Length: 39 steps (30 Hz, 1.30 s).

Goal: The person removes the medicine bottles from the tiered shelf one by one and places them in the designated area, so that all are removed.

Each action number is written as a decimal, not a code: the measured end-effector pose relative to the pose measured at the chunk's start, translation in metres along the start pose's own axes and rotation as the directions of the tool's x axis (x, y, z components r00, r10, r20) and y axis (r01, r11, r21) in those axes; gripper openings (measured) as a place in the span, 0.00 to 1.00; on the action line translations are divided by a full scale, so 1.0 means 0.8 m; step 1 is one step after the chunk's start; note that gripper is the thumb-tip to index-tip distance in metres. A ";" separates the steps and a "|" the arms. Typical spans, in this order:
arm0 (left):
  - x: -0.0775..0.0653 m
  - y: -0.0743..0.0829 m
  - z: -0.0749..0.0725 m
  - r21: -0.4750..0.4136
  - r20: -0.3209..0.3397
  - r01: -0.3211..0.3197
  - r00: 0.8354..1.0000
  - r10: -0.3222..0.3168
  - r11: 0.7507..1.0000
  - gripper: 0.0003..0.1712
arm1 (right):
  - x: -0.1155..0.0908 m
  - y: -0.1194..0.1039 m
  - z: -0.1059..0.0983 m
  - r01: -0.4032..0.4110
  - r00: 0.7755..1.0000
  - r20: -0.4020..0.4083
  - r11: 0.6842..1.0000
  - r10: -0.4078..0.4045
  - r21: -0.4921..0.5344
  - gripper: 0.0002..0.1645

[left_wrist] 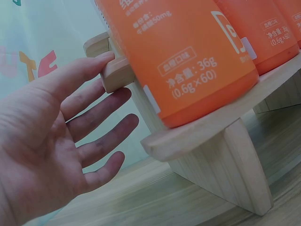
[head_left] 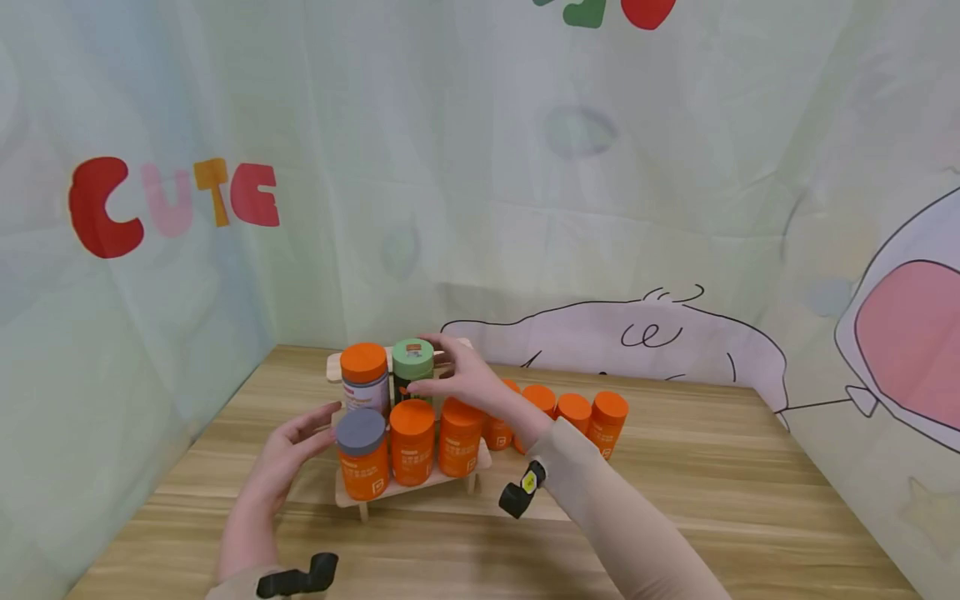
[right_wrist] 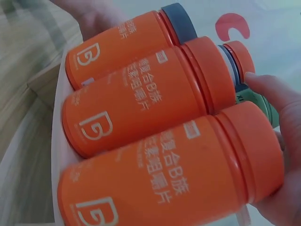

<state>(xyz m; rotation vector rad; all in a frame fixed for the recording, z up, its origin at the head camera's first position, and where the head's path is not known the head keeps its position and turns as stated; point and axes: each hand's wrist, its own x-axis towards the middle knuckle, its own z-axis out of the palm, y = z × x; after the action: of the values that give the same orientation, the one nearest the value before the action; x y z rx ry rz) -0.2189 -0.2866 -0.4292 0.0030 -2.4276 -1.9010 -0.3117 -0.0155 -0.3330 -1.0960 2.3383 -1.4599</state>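
Observation:
A two-step wooden rack (head_left: 405,486) holds several jars. On its upper step, my right hand (head_left: 468,379) holds a dark jar with a green lid (head_left: 412,357), thumb in front and fingers behind. Left of that jar stands a white-labelled jar with an orange lid (head_left: 364,367). The lower step carries an orange jar with a grey lid (head_left: 364,467) and two orange jars with orange lids (head_left: 412,454) (right_wrist: 174,174). My left hand (left_wrist: 51,127) is at the rack's left end, fingers loosely extended, thumb tip at the end of a wooden step (left_wrist: 117,75).
Several more orange jars (head_left: 607,421) stand on the wood-grain table (head_left: 712,483) right of the rack, partly behind my right forearm. A printed cloth backdrop (head_left: 480,183) rises behind and beside the table.

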 end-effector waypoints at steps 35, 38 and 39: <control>-0.001 -0.002 -0.001 -0.028 -0.008 -0.025 1.000 0.025 0.999 0.35 | -0.042 0.007 -0.034 0.034 0.946 -0.324 0.995 -0.001 0.094 0.35; 0.000 -0.001 -0.001 -0.023 -0.005 -0.015 1.000 0.015 1.000 0.35 | -0.054 0.011 -0.050 0.082 0.918 -0.393 0.994 -0.047 0.072 0.34; 0.000 -0.001 0.000 -0.020 -0.004 -0.012 1.000 0.012 1.000 0.35 | -0.059 0.013 -0.056 0.083 0.907 -0.418 0.994 -0.048 0.066 0.34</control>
<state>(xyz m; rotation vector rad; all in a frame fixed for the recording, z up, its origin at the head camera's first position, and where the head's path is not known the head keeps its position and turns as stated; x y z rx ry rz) -0.2189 -0.2871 -0.4297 -0.0086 -2.4008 -1.9178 -0.3055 0.0500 -0.3297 -0.9212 2.4963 -1.9659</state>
